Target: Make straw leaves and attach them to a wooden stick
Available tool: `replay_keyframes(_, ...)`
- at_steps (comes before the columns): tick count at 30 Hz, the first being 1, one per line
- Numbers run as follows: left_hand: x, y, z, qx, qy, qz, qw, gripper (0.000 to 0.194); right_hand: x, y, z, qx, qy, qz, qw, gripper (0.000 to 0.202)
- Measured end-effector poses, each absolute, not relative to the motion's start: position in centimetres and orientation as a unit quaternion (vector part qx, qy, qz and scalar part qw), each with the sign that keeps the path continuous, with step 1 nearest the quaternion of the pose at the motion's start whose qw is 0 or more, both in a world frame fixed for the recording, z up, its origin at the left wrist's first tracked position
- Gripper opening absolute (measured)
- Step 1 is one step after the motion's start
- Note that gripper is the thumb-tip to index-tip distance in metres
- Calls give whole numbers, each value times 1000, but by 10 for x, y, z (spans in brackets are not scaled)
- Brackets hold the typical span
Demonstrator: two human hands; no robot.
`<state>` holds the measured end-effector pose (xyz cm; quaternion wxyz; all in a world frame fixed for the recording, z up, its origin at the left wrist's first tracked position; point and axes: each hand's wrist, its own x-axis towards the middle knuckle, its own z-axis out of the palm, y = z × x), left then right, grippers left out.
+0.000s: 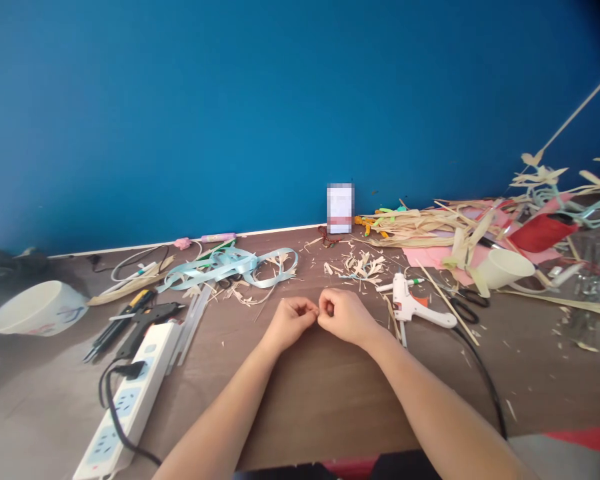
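Observation:
My left hand [291, 323] and my right hand [346, 316] meet over the middle of the brown table [325, 407], fingertips nearly touching. Thumb and fingers of each are pinched together. Whatever lies between them, if anything, is too small to make out. To the right of my right hand lies a white glue gun [415, 308] with a black cord. Beyond my hands is a small heap of pale husk scraps [367, 267]. A light blue ribbon [225, 265] lies in loops past my left hand.
At left are a power strip [130, 400], a black glue gun [147, 327], clear glue sticks [193, 327] and a white bowl [40, 310]. At right are black-handled scissors [467, 307], a pale cup [505, 268] and piled dried husk strips [425, 223]. A blue wall [260, 120] rises behind.

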<state>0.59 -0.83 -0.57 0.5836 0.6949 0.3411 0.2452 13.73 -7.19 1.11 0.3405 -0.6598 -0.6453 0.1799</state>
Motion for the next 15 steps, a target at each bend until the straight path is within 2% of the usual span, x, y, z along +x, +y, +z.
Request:
replay_keyframes(5,7,-6,-9,602,335,277,670,8,140,-65,6,-629,-556,320,439,5)
replay_keyframes(8,8,0,-11,507,330,333,724,10,142,-67,18,-637,-529,332,452,9)
replay_keyframes(10,8,4,-13,453,317,364,749,10,142,-74,33,-668,-573,293,374,16)
replay_keyframes(13,7,10,-15,404,290,387,777,12,145,-96,57,-705,-655,184,199,32)
replay_keyframes(15,6,10,-15,376,273,387,796,14,161,-116,67,-719,-667,125,150,34)
